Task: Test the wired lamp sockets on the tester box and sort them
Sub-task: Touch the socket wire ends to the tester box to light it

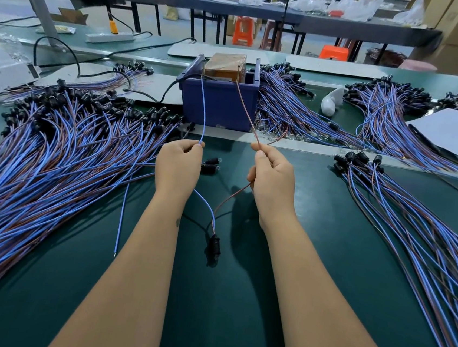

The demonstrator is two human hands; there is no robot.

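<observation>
The left hand point(178, 165) is pinching the blue wire point(204, 108) in closed fingers; the right hand point(271, 177) is likewise pinching the brown wire point(247, 110). Both wires are reaching the tester box point(219, 101) at twelve o'clock, while their black socket point(213, 246) is dangling at six.

A small black lamp socket point(213, 245) hangs below and between the two hands, its blue wire point(203, 108) going up from the left hand and its brown wire point(247, 113) up from the right hand to the top of the blue tester box point(219, 101) just ahead.
</observation>
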